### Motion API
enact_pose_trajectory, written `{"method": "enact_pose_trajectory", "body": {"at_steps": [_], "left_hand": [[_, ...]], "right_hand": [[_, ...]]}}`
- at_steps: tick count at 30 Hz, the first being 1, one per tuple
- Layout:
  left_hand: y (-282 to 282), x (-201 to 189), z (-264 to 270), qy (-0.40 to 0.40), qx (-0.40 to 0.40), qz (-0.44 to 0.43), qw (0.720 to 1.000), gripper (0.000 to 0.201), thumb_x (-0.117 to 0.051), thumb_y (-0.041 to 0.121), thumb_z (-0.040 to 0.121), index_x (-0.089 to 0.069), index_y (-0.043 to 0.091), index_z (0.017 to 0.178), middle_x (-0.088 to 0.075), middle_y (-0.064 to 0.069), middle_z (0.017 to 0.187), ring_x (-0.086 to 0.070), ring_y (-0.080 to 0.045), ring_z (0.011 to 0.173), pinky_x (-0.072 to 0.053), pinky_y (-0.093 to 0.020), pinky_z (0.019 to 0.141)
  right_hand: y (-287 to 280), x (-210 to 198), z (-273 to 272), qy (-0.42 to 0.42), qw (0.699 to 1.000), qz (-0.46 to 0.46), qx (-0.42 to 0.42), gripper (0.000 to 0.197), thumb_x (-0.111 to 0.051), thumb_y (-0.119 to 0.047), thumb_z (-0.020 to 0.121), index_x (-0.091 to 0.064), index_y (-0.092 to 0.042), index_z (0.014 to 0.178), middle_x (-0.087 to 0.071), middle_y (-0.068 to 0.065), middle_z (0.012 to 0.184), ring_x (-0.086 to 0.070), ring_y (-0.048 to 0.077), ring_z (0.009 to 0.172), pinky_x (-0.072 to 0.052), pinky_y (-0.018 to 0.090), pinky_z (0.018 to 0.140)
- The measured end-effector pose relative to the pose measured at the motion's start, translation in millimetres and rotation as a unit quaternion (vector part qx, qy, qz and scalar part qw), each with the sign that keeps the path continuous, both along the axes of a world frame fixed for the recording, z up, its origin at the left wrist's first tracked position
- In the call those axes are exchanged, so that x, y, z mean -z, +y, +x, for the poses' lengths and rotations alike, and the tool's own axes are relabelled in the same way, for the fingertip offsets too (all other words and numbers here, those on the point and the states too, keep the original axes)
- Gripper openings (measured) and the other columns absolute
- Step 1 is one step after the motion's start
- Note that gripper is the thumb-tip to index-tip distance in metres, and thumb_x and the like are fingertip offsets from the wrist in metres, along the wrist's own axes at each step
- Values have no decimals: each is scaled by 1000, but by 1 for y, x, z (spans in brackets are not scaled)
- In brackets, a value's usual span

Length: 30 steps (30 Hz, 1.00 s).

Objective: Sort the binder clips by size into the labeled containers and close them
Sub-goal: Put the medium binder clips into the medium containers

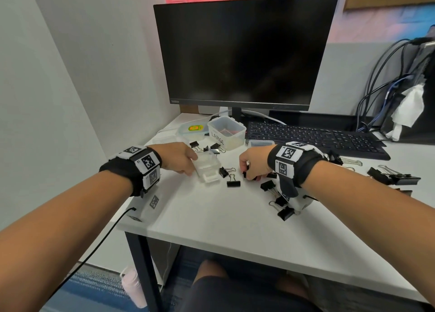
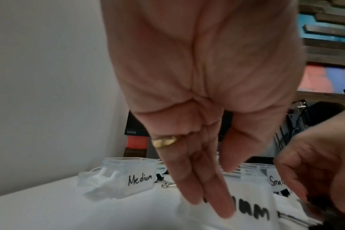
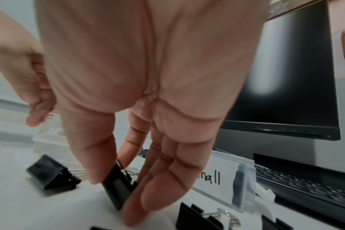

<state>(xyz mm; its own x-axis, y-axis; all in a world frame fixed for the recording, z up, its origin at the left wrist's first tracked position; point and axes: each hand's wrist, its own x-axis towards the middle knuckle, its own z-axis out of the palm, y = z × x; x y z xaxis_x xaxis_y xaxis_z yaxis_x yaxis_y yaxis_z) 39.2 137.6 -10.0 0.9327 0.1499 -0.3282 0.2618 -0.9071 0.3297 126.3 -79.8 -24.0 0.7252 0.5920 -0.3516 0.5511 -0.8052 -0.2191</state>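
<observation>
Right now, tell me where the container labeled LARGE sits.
In the head view the LARGE container stands open at the back of the desk, below the monitor, left of the keyboard, beyond the left hand.
</observation>
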Motion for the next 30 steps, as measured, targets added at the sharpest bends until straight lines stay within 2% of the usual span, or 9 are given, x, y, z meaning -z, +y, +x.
{"method": "enact_pose_trajectory", "body": {"at_steps": [2, 4, 6, 9, 12, 15, 19, 24, 30], "left_hand": [[-2, -2, 0, -3, 28, 16, 999, 47, -62, 16, 77, -57, 17, 124, -71, 1, 96, -67, -13, 88, -51, -21, 86], [-4, -1, -1, -53, 69, 112, 990, 33, -57, 13, 86, -61, 21, 118, -65, 1, 99, -60, -15, 89, -44, -19, 79], [-4, 3, 0, -87, 96, 167, 977, 28, -61, 20, 87, -65, 23, 115, -56, -3, 112, -53, -18, 96, -42, -23, 85], [-1, 9, 1, -101, 94, 155, 978, 20, -66, 27, 86, -72, 23, 104, -53, -1, 114, -53, -19, 108, -44, -31, 94], [-2, 7, 2, -132, 87, 111, 981, 11, -67, 25, 86, -73, 19, 92, -61, 4, 95, -57, -16, 96, -43, -23, 80], [-1, 5, 2, -137, 80, 76, 984, 18, -70, 22, 84, -70, 16, 101, -60, 5, 88, -54, -12, 85, -39, -13, 66], [-2, 4, 0, -136, 63, 77, 986, 32, -70, 14, 83, -64, 11, 114, -59, 1, 92, -52, -13, 82, -37, -8, 61], [-2, 4, -10, 27, 5, 219, 975, 79, -75, 42, 76, -39, 13, 139, -54, -5, 131, -54, -23, 116, -44, -31, 92], [4, 4, -20, 201, 34, 291, 935, 85, -71, 54, 75, -36, 17, 143, -50, -1, 137, -48, -24, 124, -38, -33, 99]], "right_hand": [[1, 0, 0, 4, 1000, -1, 1, 20, -63, -14, 86, -62, -13, 107, -66, 5, 92, -64, 17, 73, -58, 31, 74], [1, 0, 0, 11, 1000, 1, 2, 21, -64, -13, 87, -61, -12, 108, -66, 7, 96, -65, 19, 75, -58, 33, 76], [1, -1, 0, 14, 1000, 2, 2, 18, -64, -13, 87, -60, -13, 105, -65, 6, 93, -65, 20, 76, -58, 33, 77], [-1, -1, 0, 11, 1000, 2, 3, 14, -63, -13, 87, -59, -15, 101, -63, 2, 82, -64, 19, 72, -57, 29, 71], [-2, -2, -1, 1, 1000, -4, 0, 12, -62, -13, 88, -58, -16, 99, -60, -2, 71, -60, 11, 56, -52, 20, 53], [-3, -4, -2, -2, 1000, -7, -3, 11, -61, -13, 89, -57, -16, 98, -58, -3, 67, -56, 6, 50, -45, 14, 43], [-3, -6, -1, 8, 1000, 7, 0, 14, -61, -13, 89, -57, -15, 102, -59, -3, 72, -59, 8, 54, -50, 17, 49], [-5, -9, -2, 11, 1000, 15, 6, 14, -60, -14, 90, -56, -16, 102, -60, -4, 73, -59, 6, 54, -46, 15, 44], [0, -11, -1, 5, 1000, 17, 6, 15, -60, -13, 88, -56, -17, 102, -64, -2, 74, -59, 7, 54, -49, 18, 50]]}}
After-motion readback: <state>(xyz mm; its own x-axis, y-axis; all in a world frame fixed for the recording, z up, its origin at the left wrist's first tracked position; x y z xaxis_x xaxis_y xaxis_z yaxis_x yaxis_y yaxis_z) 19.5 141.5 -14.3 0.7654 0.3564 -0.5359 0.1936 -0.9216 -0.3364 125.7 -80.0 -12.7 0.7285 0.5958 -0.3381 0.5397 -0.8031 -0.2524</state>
